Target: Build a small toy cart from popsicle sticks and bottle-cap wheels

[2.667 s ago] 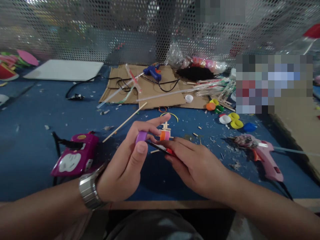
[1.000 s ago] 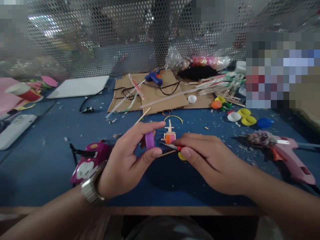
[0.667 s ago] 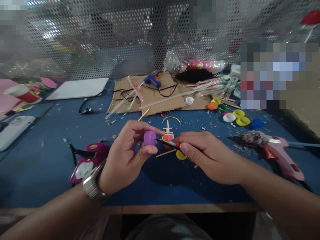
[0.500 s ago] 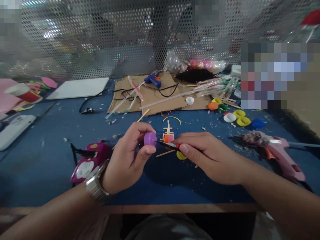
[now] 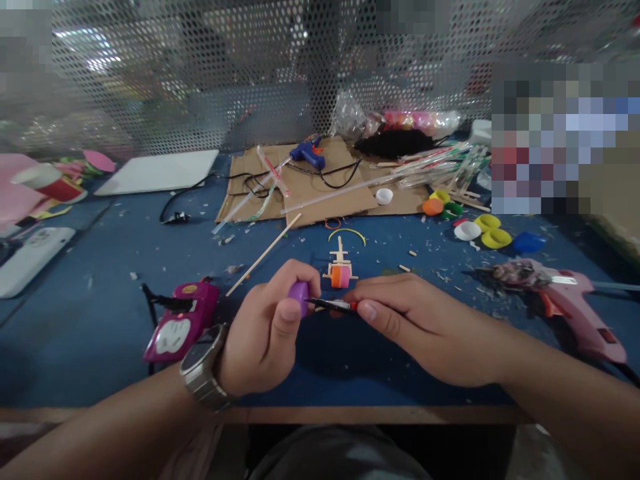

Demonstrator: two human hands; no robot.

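My left hand (image 5: pixel 275 327) is closed on a purple bottle cap (image 5: pixel 298 299), thumb on the near side and fingers around the back. My right hand (image 5: pixel 420 327) grips a slim pointed tool (image 5: pixel 333 305) with a dark blade and a bit of red by the fingers; whether it is a knife or scissors I cannot tell. Its tip meets the side of the cap. Just beyond both hands lies a small stick model (image 5: pixel 340 270) with an orange and pink wheel-like part. A thin wooden stick (image 5: pixel 264 255) rests beyond my left hand.
A magenta device (image 5: pixel 183 320) sits at left, a pink glue gun (image 5: pixel 565 300) at right. Several bottle caps (image 5: pixel 487 223) lie at the right. Behind are cardboard (image 5: pixel 333 190), a blue glue gun (image 5: pixel 309 155) and wrapped sticks (image 5: pixel 440 167). A phone-like white object (image 5: pixel 37 257) lies far left.
Both hands have come slightly nearer and lower. The purple cap has turned so its side shows, with the tool's tip still against it. The stick model is now more exposed.
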